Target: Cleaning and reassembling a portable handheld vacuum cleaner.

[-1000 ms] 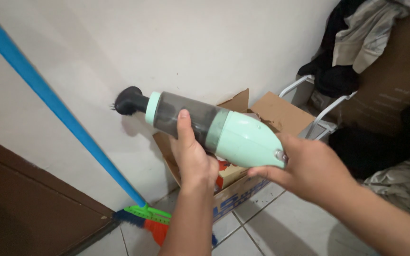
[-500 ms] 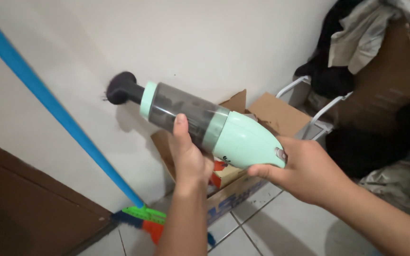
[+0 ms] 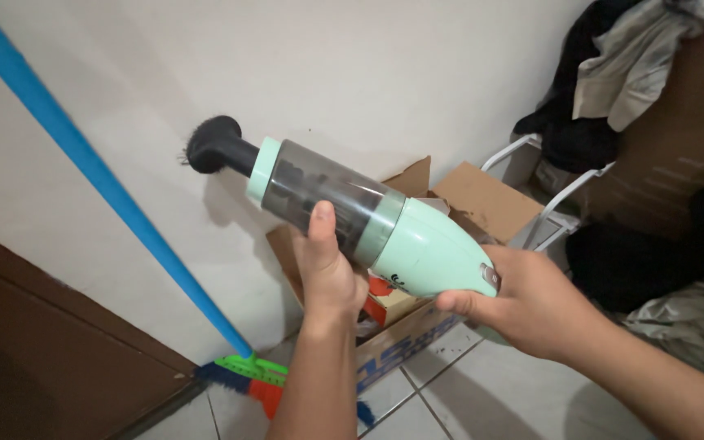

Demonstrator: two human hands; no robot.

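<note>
I hold a mint-green handheld vacuum (image 3: 417, 244) with a dark see-through dust cup, pointed up and left. Its black brush nozzle (image 3: 209, 145) touches the white wall (image 3: 352, 73). My left hand (image 3: 327, 269) grips the dust cup from below, thumb up along its side. My right hand (image 3: 531, 301) holds the rear handle end of the vacuum, thumb near a small button.
A broom with a blue handle (image 3: 83, 163) and green-orange head (image 3: 254, 379) leans on the wall at left. An open cardboard box (image 3: 474, 204) sits on the tiled floor behind the vacuum. Clothes hang over a white rack (image 3: 564, 191) and big box at right. Brown panel lower left.
The vacuum nozzle slid left and up along the wall, then drifted slightly back right and down; both hands kept their grip throughout.
</note>
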